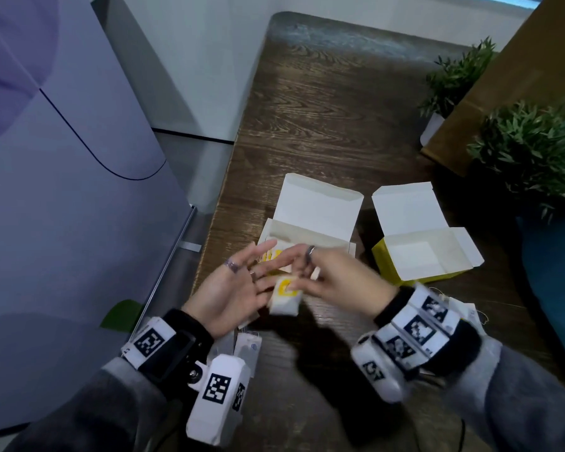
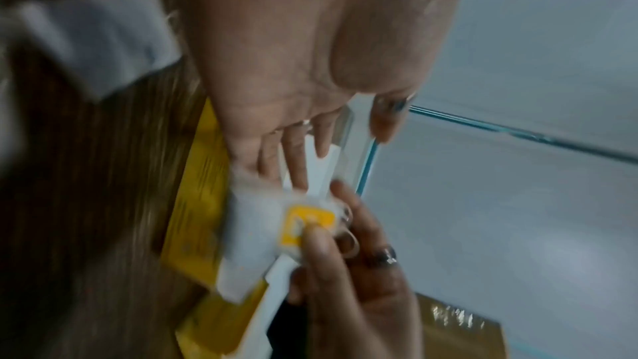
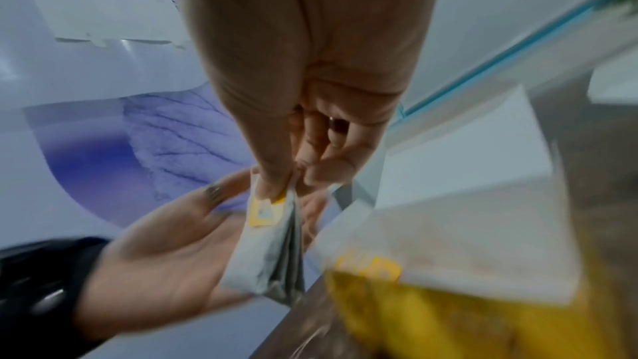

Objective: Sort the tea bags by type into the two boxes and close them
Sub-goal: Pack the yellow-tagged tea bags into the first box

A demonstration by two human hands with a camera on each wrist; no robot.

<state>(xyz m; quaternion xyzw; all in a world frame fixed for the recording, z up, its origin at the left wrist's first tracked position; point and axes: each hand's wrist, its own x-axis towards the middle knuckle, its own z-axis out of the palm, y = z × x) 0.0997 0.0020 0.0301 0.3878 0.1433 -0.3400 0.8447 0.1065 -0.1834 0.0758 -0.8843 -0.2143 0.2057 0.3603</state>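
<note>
My right hand (image 1: 302, 282) pinches a white tea bag (image 1: 284, 300) by its yellow tag, just in front of the left box (image 1: 317, 207). In the right wrist view the thumb and fingers of this hand (image 3: 286, 179) clamp what looks like a small stack of bags (image 3: 265, 250). My left hand (image 1: 258, 265) lies palm up with straight fingers beside the bag, holding nothing. The left box is open, with yellow-tagged bags (image 1: 271, 256) inside. The yellow right box (image 1: 385, 262) stands open and looks empty. More tea bags (image 1: 247, 347) lie on the table under my left wrist.
Loose bags and strings (image 1: 470, 311) lie by my right wrist. Two potted plants (image 1: 529, 148) and a brown paper bag (image 1: 516, 93) stand at the back right. The wooden table (image 1: 323, 125) ends at a glass edge on the left, beside a purple panel (image 1: 62, 158).
</note>
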